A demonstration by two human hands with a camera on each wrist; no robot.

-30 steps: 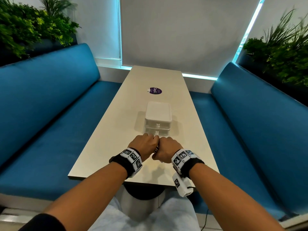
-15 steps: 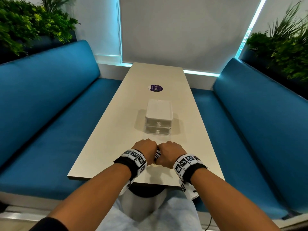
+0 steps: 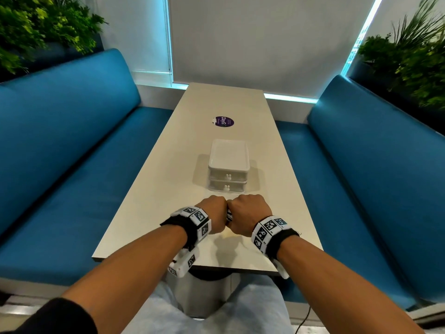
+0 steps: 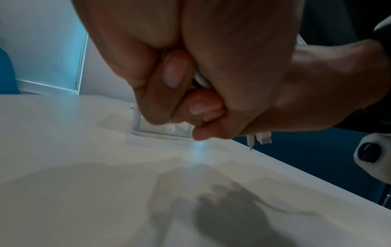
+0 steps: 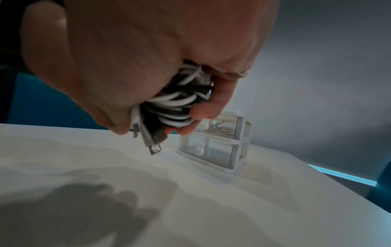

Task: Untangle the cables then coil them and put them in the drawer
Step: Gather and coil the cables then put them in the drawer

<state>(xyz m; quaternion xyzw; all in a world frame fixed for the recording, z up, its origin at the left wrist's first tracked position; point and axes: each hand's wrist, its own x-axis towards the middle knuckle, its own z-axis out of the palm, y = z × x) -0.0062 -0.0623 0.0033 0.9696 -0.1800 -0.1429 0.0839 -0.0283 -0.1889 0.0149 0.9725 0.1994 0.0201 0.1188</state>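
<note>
A bundle of white and black cables (image 3: 228, 216) is squeezed between my two fists just above the table's near end. My left hand (image 3: 214, 213) has its fingers (image 4: 165, 93) curled against the bundle, where a bit of white cable (image 4: 200, 80) shows. My right hand (image 3: 248, 213) grips the cables (image 5: 177, 103) in its fist, and their plugs (image 5: 154, 143) hang out below. The white two-drawer unit (image 3: 228, 165) stands just beyond the hands with both drawers closed. Thin wires show through the upper drawer's clear front (image 5: 222, 128).
The long pale table (image 3: 154, 189) runs away from me, with a round purple sticker (image 3: 224, 121) past the drawer unit. Blue benches (image 3: 72, 153) flank both sides, with plants behind them. The right wrist camera (image 4: 372, 153) hangs past the table's edge.
Both fists have drawn back a little from the drawer unit toward me, still pressed together on the cable bundle. The head view has shifted slightly.
</note>
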